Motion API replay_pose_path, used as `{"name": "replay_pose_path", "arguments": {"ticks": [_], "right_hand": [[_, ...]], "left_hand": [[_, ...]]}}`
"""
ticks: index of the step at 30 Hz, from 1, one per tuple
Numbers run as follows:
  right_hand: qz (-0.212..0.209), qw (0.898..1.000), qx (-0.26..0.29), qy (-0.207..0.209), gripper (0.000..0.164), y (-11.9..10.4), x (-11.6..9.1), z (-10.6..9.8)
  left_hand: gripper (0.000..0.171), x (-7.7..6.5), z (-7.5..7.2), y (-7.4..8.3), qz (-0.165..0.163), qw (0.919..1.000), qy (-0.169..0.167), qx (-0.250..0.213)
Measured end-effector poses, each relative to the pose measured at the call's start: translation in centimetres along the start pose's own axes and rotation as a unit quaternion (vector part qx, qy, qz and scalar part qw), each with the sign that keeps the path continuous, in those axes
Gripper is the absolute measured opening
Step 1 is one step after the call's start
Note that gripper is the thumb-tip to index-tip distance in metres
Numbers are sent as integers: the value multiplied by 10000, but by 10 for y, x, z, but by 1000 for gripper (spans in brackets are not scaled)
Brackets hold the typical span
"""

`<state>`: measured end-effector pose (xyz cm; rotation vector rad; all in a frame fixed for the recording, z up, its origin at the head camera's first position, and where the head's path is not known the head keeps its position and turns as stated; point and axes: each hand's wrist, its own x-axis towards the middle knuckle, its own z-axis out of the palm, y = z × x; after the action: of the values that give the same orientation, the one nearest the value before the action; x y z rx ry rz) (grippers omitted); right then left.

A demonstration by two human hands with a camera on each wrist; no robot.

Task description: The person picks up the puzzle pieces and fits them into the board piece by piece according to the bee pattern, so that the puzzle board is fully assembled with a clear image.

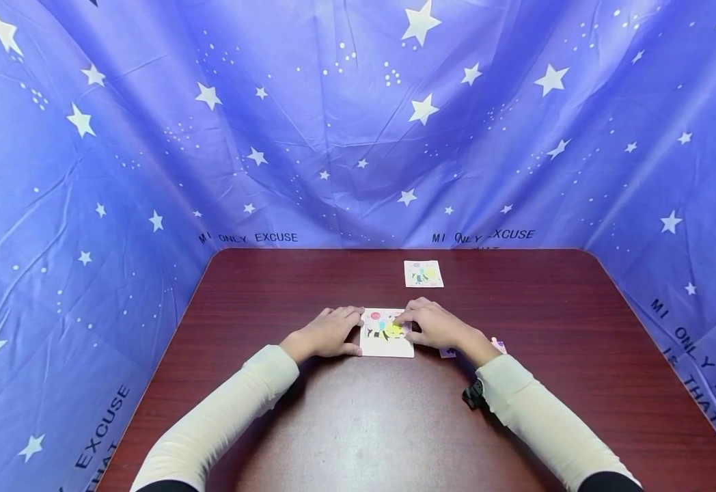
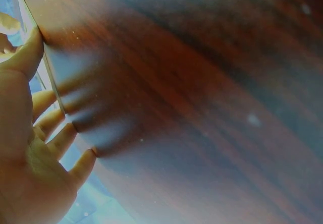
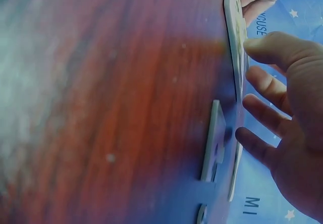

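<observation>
Left hand (image 1: pixel 331 333) and right hand (image 1: pixel 434 325), fingers apart, touch the picture board (image 1: pixel 384 336) flat on the table (image 1: pixel 364 424) between them; I judge it light and stiff, best held by opposite edges.

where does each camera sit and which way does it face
Head: worn on the head, facing forward and down over the table; left hand, right hand, sleeves show.
Left wrist: worn there, facing the table; left hand shows.
Right wrist: worn there, facing the picture board edge-on; right hand shows, left partly.
Head and right wrist share that board.
</observation>
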<state>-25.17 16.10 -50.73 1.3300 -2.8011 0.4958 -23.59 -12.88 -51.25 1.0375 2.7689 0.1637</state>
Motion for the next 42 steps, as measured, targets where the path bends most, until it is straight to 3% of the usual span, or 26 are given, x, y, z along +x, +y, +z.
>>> {"name": "replay_pose_path", "arguments": {"ticks": [24,31,42], "right_hand": [[341,9989,-177,-251,23,-4,4,3],[188,9996,-193,-25,6,-6,4,2],[109,9997,-100,-202,11,-6,-1,-1]], "left_hand": [[67,-1,-2,0,28,10000,5,-32],[66,-1,-3,1,42,10000,2,-87],[69,0,-4,3,2,10000,-53,-40]]}}
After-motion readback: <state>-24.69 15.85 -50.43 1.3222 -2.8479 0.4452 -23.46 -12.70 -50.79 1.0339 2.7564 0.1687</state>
